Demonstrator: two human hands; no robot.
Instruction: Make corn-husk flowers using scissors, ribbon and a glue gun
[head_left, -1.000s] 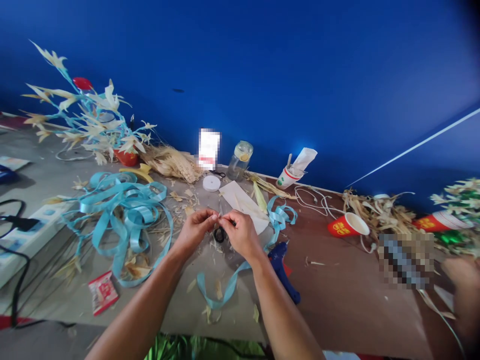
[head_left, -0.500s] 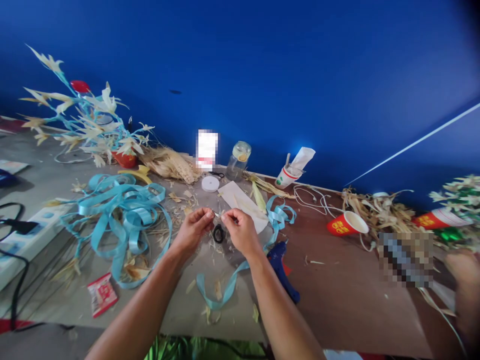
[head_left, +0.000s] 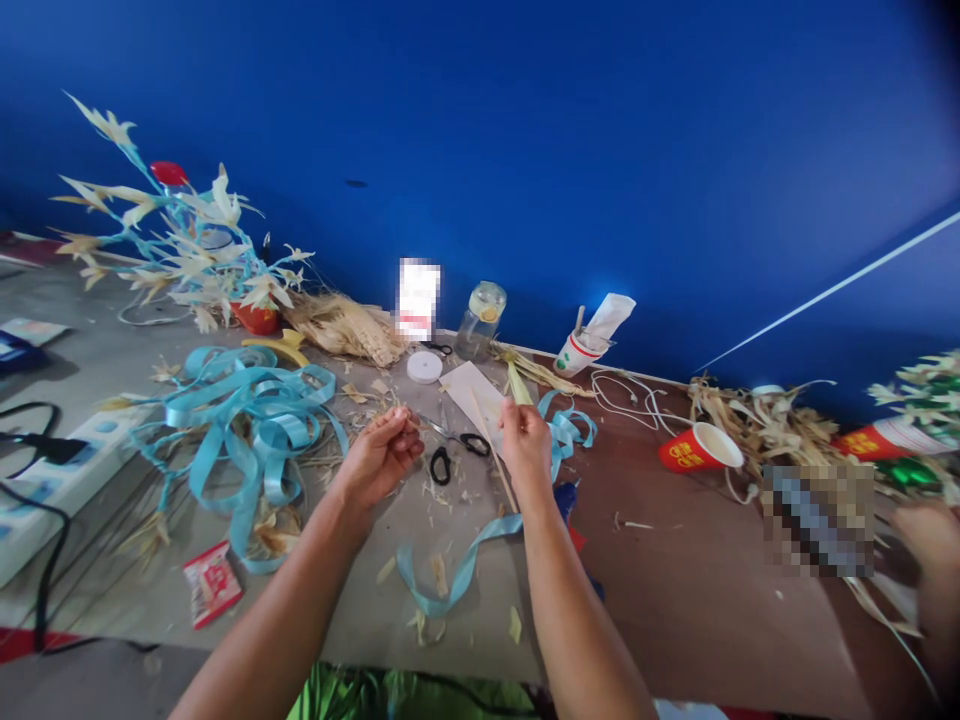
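Note:
My left hand (head_left: 382, 455) is raised over the table with thumb and fingers pinched together; what it holds is too small to make out. My right hand (head_left: 526, 440) is also closed, near the white paper (head_left: 471, 393), and its fingertips hide whatever is in it. Between the two hands lie black-handled scissors (head_left: 441, 464), blades pointing away from me. A thin pale strip (head_left: 501, 470) runs beside my right hand. A loose length of light blue ribbon (head_left: 450, 592) curls toward my right forearm, which partly covers a blue tool (head_left: 568, 500).
At left are a blue ribbon heap (head_left: 259, 430), a power strip (head_left: 82, 465) and husk flowers on blue stems (head_left: 202, 235). A white roll (head_left: 424, 367) and glass jar (head_left: 481, 325) stand behind. Right are a red paper cup (head_left: 686, 450) and another person's hand (head_left: 926, 535).
My hands have moved apart from a close pinch around a small pale thing. My right hand went right, and more of the scissors now shows between them.

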